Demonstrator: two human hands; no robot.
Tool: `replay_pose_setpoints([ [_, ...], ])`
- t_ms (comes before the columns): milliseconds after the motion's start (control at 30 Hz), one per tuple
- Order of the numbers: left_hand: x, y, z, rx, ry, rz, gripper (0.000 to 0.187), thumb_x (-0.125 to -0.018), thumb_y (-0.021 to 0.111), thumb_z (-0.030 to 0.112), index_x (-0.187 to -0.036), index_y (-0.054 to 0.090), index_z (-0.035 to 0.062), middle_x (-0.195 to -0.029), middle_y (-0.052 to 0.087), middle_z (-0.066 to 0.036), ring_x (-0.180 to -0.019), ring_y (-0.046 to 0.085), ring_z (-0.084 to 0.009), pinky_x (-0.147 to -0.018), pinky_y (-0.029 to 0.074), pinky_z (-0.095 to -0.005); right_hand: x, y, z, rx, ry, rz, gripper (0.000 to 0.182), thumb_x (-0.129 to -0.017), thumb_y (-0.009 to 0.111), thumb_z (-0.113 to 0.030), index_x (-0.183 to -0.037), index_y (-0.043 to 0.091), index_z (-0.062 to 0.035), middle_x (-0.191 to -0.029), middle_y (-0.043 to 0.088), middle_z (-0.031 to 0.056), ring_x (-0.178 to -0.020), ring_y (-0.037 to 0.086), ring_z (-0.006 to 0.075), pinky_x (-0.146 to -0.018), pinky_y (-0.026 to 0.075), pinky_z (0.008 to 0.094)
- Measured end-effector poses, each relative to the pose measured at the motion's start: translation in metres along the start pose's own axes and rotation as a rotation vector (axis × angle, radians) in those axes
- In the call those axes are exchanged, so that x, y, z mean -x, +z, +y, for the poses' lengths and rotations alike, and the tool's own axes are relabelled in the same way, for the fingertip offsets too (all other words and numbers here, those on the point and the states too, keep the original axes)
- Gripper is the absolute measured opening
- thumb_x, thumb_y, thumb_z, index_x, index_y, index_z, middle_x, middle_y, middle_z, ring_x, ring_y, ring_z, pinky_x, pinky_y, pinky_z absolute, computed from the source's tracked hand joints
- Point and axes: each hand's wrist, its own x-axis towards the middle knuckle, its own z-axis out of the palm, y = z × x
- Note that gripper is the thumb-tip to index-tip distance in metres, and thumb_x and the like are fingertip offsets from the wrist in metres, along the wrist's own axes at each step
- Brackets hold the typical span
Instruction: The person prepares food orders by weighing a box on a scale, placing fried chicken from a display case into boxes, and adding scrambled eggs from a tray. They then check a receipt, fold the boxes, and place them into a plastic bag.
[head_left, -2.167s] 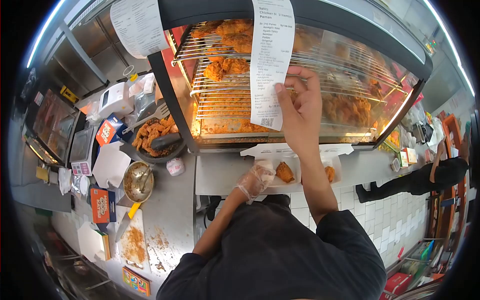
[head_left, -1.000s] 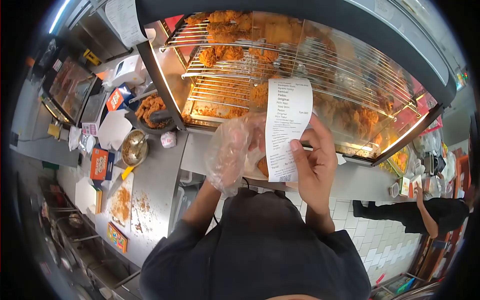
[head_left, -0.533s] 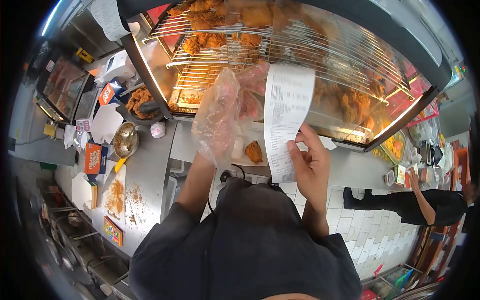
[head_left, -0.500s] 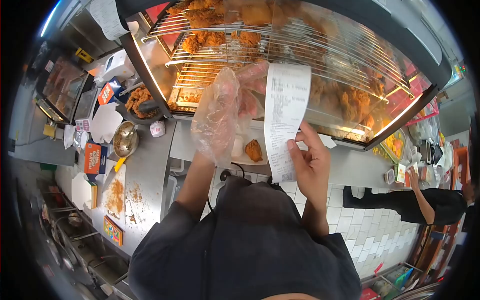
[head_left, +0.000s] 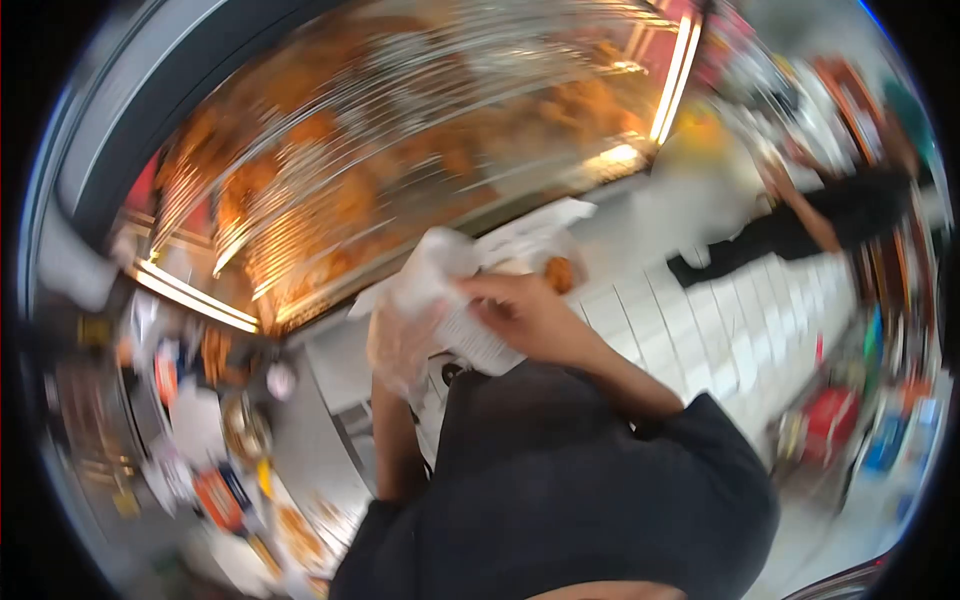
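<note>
My left hand point(head_left: 402, 335), inside a clear, crinkled plastic glove, is beside the white printed receipt point(head_left: 478, 342); motion blur hides its fingers. Over the receipt's upper right part, my right hand point(head_left: 520, 308) is closed with its fingers bent, gripping the paper. Just beyond both hands is an open white box point(head_left: 530, 232) on the counter edge. One browned fried piece point(head_left: 559, 273) shows at its right side.
A lit glass cabinet point(head_left: 400, 150) with wire racks of fried food spans the front. At lower left are a metal bowl point(head_left: 245, 428), an orange box point(head_left: 218, 498) and a steel counter point(head_left: 310, 430). A co-worker in dark clothes point(head_left: 850, 215) is at the right; tiled floor point(head_left: 690, 340) lies between.
The view has turned and blurred. The receipt, upright and spread before, is now lower and tilted between my hands. My right hand has moved inward, close to my left.
</note>
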Motion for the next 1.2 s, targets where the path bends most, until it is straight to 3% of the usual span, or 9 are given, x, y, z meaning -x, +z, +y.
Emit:
replay_pose_setpoints([
  [100,0.032,-0.054,-0.164,0.309,0.309,-0.018,0.066,-0.097,0.049,0.034,-0.149,0.021,0.0055,-0.131,0.055,-0.021,-0.102,0.064,-0.0322,-0.08,0.056,-0.0339,0.021,-0.028,0.008,0.009,0.18,-0.083,0.034,-0.088,0.064,-0.005,-0.122,0.063,-0.0073,-0.089,0.067,0.0098,-0.065,0.063,0.0156,-0.061,0.051,0.0298],
  [167,0.039,-0.101,-0.196,-0.789,0.902,0.263,0.045,-0.095,0.053,0.021,-0.136,0.047,0.0007,-0.126,0.058,-0.019,-0.104,0.063,-0.028,-0.078,0.056,-0.0312,0.039,-0.067,0.055,-0.067,0.326,0.207,0.034,-0.086,0.062,-0.002,-0.12,0.064,-0.0075,-0.082,0.065,0.0092,-0.06,0.063,0.0152,-0.06,0.052,0.0287],
  [200,0.049,-0.125,-0.217,-0.895,0.751,0.356,0.035,-0.093,0.052,0.011,-0.127,0.057,0.0001,-0.123,0.059,-0.016,-0.101,0.063,-0.0261,-0.082,0.055,-0.0331,0.049,-0.097,0.077,-0.13,0.519,0.336,0.035,-0.085,0.061,-0.001,-0.119,0.064,-0.0071,-0.08,0.065,0.0088,-0.059,0.063,0.0153,-0.06,0.052,0.0287],
  [267,0.074,-0.13,-0.237,-0.014,-0.439,0.704,0.044,-0.087,0.058,0.01,-0.13,0.053,0.0002,-0.12,0.059,-0.014,-0.102,0.061,-0.0277,-0.091,0.051,-0.0375,0.066,-0.18,0.144,0.41,0.526,0.591,0.03,-0.085,0.059,-0.004,-0.114,0.065,-0.0085,-0.081,0.067,0.0105,-0.063,0.066,0.0206,-0.059,0.051,0.0343],
  [333,0.09,-0.109,-0.275,-0.059,-0.46,0.659,0.05,-0.084,0.062,0.014,-0.13,0.052,0.0,-0.119,0.059,-0.014,-0.102,0.06,-0.0283,-0.09,0.051,-0.0395,0.072,-0.272,0.202,0.776,0.536,0.765,0.024,-0.085,0.061,-0.013,-0.109,0.066,-0.0126,-0.083,0.068,0.0139,-0.079,0.066,0.0342,-0.071,0.051,0.044],
  [467,0.065,-0.025,-0.279,0.079,-0.478,0.765,0.069,-0.079,0.068,0.043,-0.133,0.047,0.0043,-0.113,0.059,-0.012,-0.101,0.06,-0.0274,-0.086,0.051,-0.0393,0.065,-0.464,0.351,0.95,0.601,0.842,0.026,-0.086,0.054,-0.016,-0.108,0.065,-0.0068,-0.096,0.068,0.0179,-0.094,0.064,0.0361,-0.082,0.051,0.047],
  [567,0.045,0.018,-0.277,0.116,-0.47,0.855,0.06,-0.083,0.07,0.031,-0.13,0.049,0.0008,-0.115,0.058,-0.013,-0.096,0.061,-0.027,-0.079,0.055,-0.0414,0.053,-0.555,0.418,1.149,0.765,0.776,0.029,-0.087,0.06,-0.021,-0.107,0.064,-0.0009,-0.097,0.067,0.0216,-0.094,0.064,0.0389,-0.08,0.052,0.0466],
  [967,0.022,0.111,-0.283,-0.338,-0.511,0.614,0.044,-0.086,0.066,0.034,-0.114,0.06,0.0012,-0.108,0.061,-0.008,-0.094,0.061,-0.0216,-0.082,0.052,-0.0349,0.015,-0.612,0.463,1.014,0.86,0.158,0.029,-0.086,0.058,-0.023,-0.106,0.064,-0.0019,-0.099,0.069,0.0179,-0.098,0.065,0.0362,-0.083,0.05,0.0491],
  [1200,0.026,0.173,-0.238,0.006,-0.436,0.895,0.051,-0.084,0.067,0.03,-0.123,0.055,-0.0004,-0.11,0.059,-0.009,-0.096,0.059,-0.0229,-0.082,0.051,-0.0352,0.016,-0.619,0.491,1.344,0.737,0.058,0.032,-0.085,0.057,-0.023,-0.105,0.064,0.0004,-0.115,0.064,0.0201,-0.103,0.063,0.0358,-0.086,0.05,0.0471],
])
